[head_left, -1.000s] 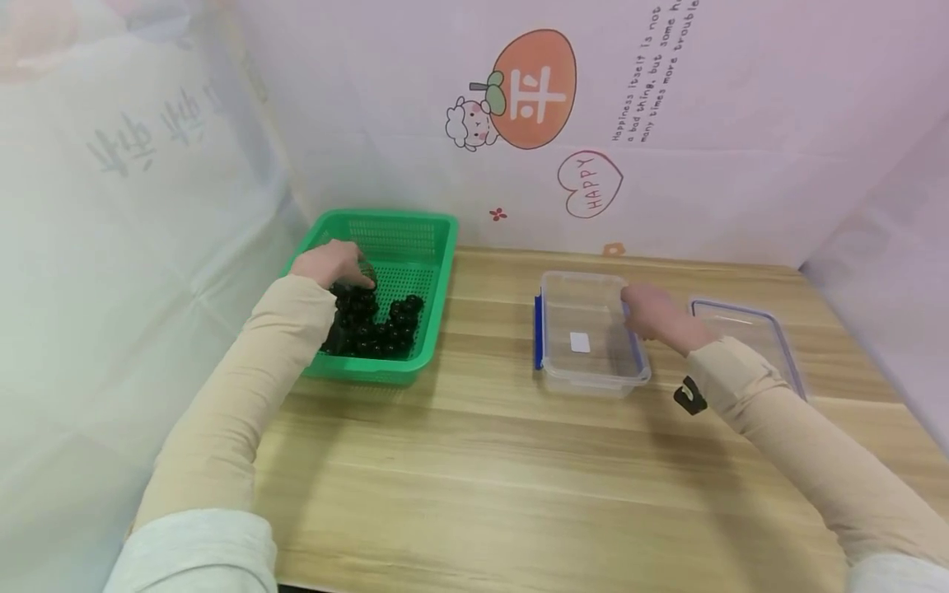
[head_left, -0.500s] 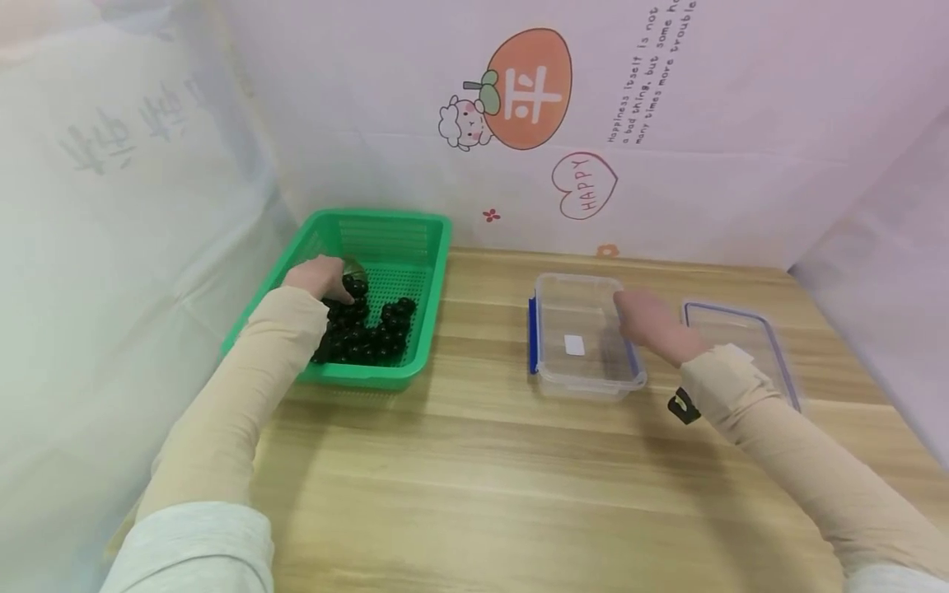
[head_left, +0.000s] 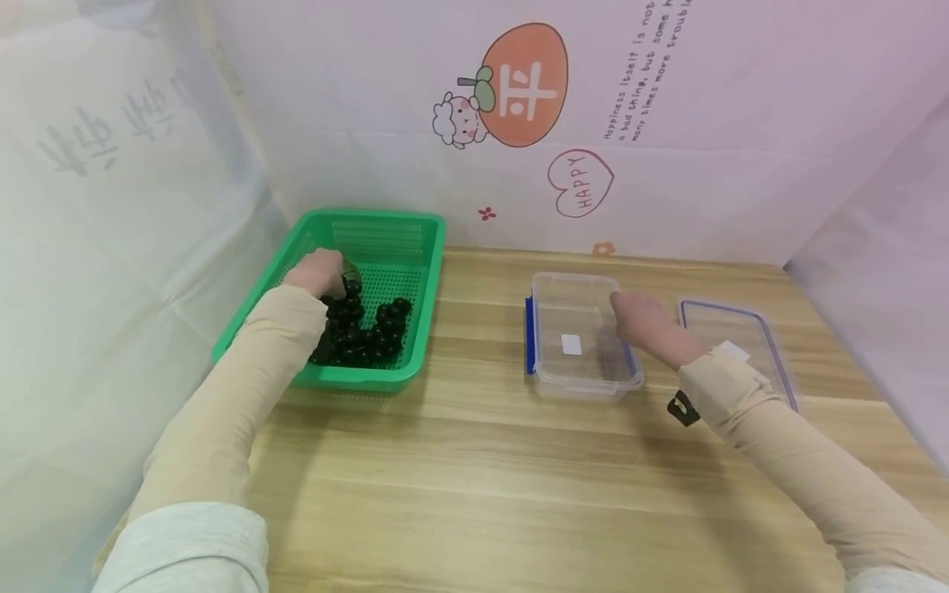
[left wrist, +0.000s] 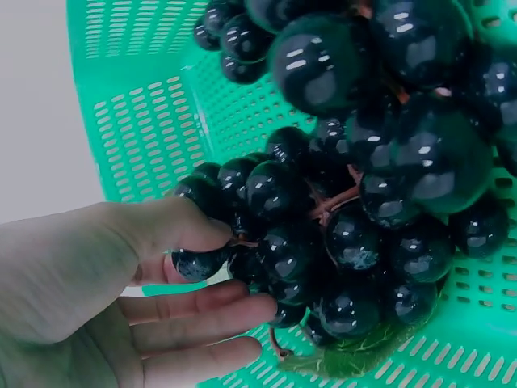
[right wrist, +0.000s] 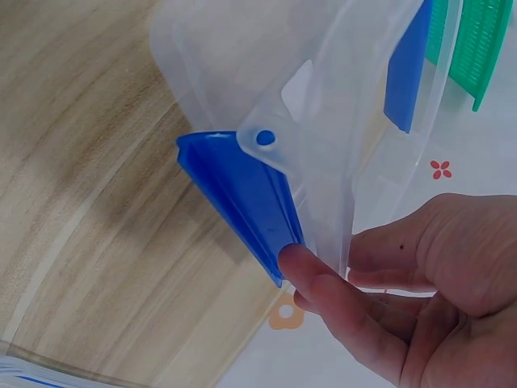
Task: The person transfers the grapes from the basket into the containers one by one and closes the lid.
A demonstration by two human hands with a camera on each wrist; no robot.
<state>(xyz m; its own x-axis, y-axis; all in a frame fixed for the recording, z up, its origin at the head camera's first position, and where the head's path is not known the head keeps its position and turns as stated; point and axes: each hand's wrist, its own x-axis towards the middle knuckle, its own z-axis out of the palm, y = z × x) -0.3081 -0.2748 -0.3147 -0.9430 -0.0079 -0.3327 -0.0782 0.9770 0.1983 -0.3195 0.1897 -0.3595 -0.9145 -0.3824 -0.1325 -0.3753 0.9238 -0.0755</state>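
On the left, a green plastic basket [head_left: 428, 298] holds dark grapes [left wrist: 355, 238] in bunches on reddish stems. My left hand [head_left: 315, 272] reaches into its far left part. In the left wrist view, thumb and forefinger pinch grapes at one bunch's end while the other fingers extend beneath. A green leaf [left wrist: 343, 358] lies under that bunch. Right of centre sits a clear plastic container [head_left: 589, 385], lidless, a white label inside. My right hand [head_left: 652, 325] grips its right wall, one fingertip against the blue clip flap [right wrist: 242, 198] hanging outside.
A clear lid with a blue seal [head_left: 759, 321] lies right of the container, partly behind my right forearm. Near that wrist is a small black piece [head_left: 680, 408], perhaps a strap part. A printed white sheet [head_left: 371, 99] stands behind the wooden table [head_left: 474, 478].
My left hand has lowered among the grapes and its fingers have drawn together on them. My right hand stays at the container's wall. The head view has shifted slightly.
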